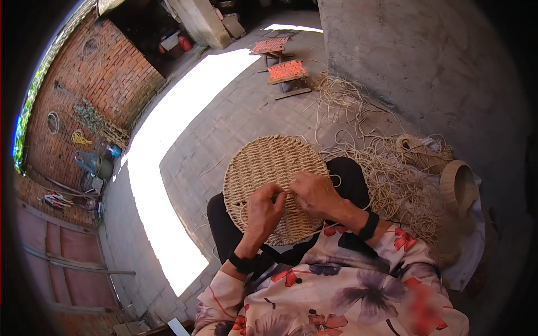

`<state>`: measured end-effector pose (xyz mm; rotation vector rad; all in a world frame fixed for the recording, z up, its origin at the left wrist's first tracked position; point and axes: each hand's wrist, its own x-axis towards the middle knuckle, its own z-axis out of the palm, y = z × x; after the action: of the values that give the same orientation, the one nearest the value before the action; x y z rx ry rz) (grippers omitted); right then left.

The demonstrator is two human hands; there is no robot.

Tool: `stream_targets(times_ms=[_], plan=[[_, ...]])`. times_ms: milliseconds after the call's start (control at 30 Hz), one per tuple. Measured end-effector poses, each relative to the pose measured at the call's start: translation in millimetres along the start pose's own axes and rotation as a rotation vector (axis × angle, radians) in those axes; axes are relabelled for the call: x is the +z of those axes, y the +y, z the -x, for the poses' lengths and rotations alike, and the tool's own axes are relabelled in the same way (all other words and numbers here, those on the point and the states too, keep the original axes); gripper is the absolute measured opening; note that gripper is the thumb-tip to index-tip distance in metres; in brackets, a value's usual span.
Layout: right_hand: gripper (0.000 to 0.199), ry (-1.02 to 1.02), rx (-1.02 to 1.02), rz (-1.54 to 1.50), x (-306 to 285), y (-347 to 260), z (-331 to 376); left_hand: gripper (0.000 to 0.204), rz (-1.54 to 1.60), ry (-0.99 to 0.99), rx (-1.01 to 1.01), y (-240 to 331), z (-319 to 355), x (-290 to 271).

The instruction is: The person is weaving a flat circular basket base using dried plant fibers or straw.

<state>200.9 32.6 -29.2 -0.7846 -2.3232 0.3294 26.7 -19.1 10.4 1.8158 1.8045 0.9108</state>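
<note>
both hands, left hand (263,208) and right hand (315,192), pinch a straw strand at the round woven mat (269,162); keeping it taut there should tighten the weave.

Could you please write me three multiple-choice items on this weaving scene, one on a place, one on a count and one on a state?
1. Where does the round woven mat lie?
A. on the person's lap
B. on a stool
C. against the brick wall

2. How many small stools with orange woven seats stand on the paving?
A. one
B. two
C. four

3. What is the left hand doing?
A. hanging free
B. pinching a strand at the mat's near edge
C. holding scissors

Answers: 1 A, the mat rests over the dark-trousered knees. 2 B, two stand side by side at the top. 3 B, its fingers close on the strand beside the right hand.
</note>
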Motion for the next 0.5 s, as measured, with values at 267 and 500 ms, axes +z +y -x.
stream_targets(times_ms=[267,500], plan=[[0.019,0.061,0.180,-0.066,-35.8,5.4,20.4,0.003,-0.200,0.017,0.256,1.5,-0.3,16.8],[0.006,0.100,0.093,-0.008,-26.4,6.1,23.9,0.004,-0.203,0.029,0.362,5.2,1.5,26.9]])
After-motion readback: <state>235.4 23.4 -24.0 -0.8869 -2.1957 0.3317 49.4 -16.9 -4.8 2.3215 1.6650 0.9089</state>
